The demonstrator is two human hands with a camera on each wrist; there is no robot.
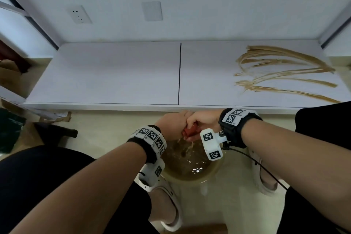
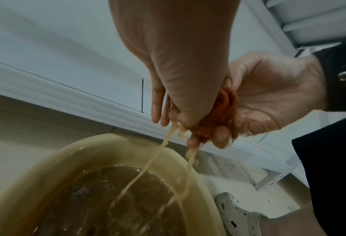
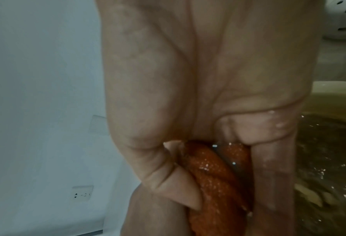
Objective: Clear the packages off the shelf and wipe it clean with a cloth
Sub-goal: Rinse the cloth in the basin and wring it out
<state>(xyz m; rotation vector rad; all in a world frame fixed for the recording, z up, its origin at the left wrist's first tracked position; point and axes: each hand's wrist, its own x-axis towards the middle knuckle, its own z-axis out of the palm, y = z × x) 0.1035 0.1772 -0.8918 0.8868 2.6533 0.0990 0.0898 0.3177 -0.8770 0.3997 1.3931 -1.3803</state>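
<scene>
Both hands wring a twisted orange-red cloth [image 1: 190, 131] over a beige basin [image 1: 212, 173] on the floor. My left hand [image 1: 175, 122] grips one end and my right hand [image 1: 204, 119] grips the other, fingers curled tightly round it. In the left wrist view the cloth [image 2: 224, 111] is squeezed between both hands and brown water streams down into the basin [image 2: 47, 167]. The right wrist view shows the twisted cloth [image 3: 210, 178] wet and glistening. The white shelf [image 1: 114, 74] holds no packages; brown smears [image 1: 284, 74] streak its right part.
Murky brown water fills the basin. White slippers [image 1: 167, 203] on my feet flank it. Cardboard and dark bags [image 1: 11, 129] lie on the floor at the left. A wall socket [image 1: 79, 14] sits above the shelf, and metal rack uprights [image 1: 334, 28] stand at both ends.
</scene>
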